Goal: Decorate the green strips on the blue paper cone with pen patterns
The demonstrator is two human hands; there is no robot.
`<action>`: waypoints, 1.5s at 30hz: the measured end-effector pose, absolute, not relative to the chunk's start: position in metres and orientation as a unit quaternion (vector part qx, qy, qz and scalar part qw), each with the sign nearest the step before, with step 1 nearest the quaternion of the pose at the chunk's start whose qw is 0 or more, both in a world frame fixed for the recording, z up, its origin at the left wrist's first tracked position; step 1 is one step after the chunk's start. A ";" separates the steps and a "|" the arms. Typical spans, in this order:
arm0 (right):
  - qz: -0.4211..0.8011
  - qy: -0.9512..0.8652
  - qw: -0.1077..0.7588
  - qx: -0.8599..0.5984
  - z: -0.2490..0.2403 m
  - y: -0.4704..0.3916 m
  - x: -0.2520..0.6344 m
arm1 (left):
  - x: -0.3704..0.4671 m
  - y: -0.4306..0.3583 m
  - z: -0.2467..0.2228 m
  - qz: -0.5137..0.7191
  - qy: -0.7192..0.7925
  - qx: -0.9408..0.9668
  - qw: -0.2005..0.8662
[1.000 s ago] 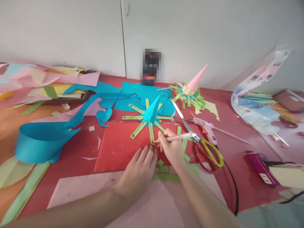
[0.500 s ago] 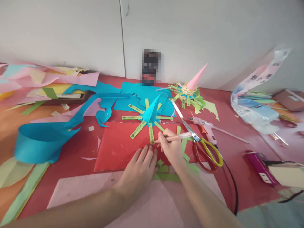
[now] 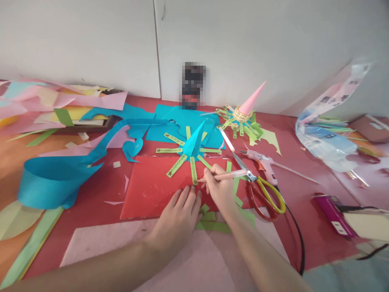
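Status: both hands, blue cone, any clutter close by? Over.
Right hand holds pen, tip at end of a green strip. Left hand, fingers on red sheet. Blue cone pointing up, strips fanned around it. Scissors near right hand.

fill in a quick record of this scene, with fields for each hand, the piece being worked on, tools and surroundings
left hand: left hand lies flat on the red sheet, fingertips near a green strip
right hand: right hand grips a pen, its tip at that strip's near end
piece: blue cone with green strips radiating from its base, several bearing dark markings
tools: scissors and pink glue gun, right of the pen
behind: pink cone on a similar strip base
far left: blue paper band
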State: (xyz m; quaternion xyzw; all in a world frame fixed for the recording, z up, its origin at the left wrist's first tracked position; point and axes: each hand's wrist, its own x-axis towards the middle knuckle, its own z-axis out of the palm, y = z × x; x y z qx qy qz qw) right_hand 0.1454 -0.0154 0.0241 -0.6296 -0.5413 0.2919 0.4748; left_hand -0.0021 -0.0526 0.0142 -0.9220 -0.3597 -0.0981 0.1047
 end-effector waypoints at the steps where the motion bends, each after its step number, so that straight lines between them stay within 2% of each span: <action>1: 0.292 -0.538 0.476 -0.631 0.024 -0.015 0.145 | -0.002 -0.053 0.015 -0.099 -0.360 -0.922 0.103; 45: 0.283 -0.547 0.467 -0.634 0.023 -0.015 0.146 | -0.003 -0.053 0.014 -0.097 -0.361 -0.922 0.101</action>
